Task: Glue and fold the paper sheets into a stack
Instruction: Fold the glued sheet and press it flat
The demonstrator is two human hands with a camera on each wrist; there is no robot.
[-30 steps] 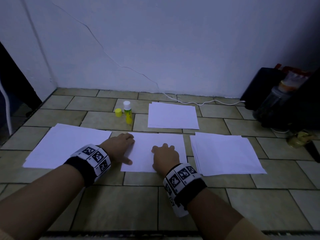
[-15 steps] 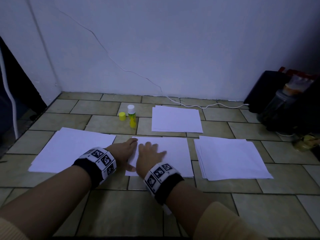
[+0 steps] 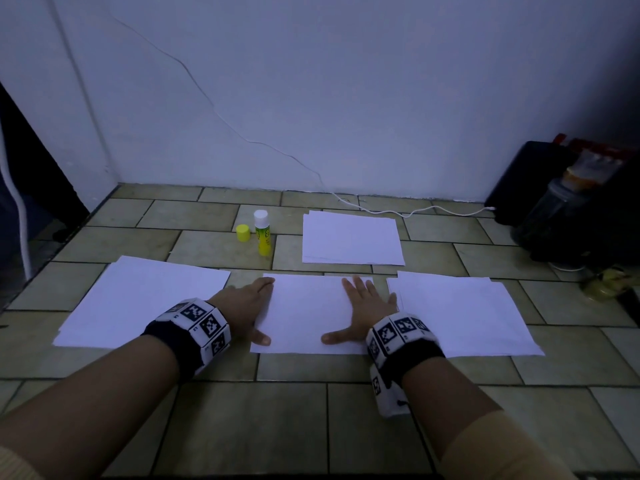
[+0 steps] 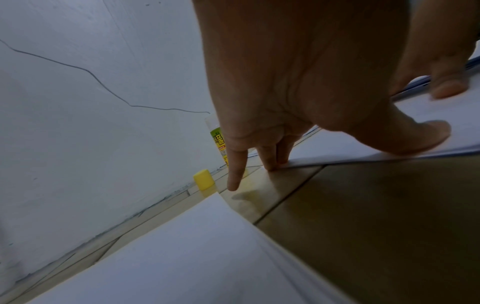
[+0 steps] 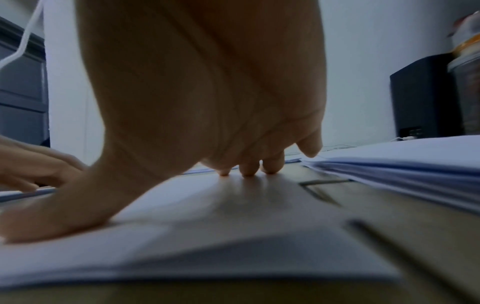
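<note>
You're working on a tiled floor (image 3: 291,424) of olive-beige tiles with dark grout, meeting a white wall at the top of the frame. On it, at centre, lies a folded sheet (image 3: 308,313) under your hands. Left of centre is a wide paper pile (image 3: 138,303); right of centre, a thicker paper stack (image 3: 460,313). Above centre sits a smaller stack (image 3: 351,239), and left of it an upright glue stick (image 3: 262,233) beside its yellow cap (image 3: 243,233). A white cable (image 3: 415,212) trails along the wall's foot.
</note>
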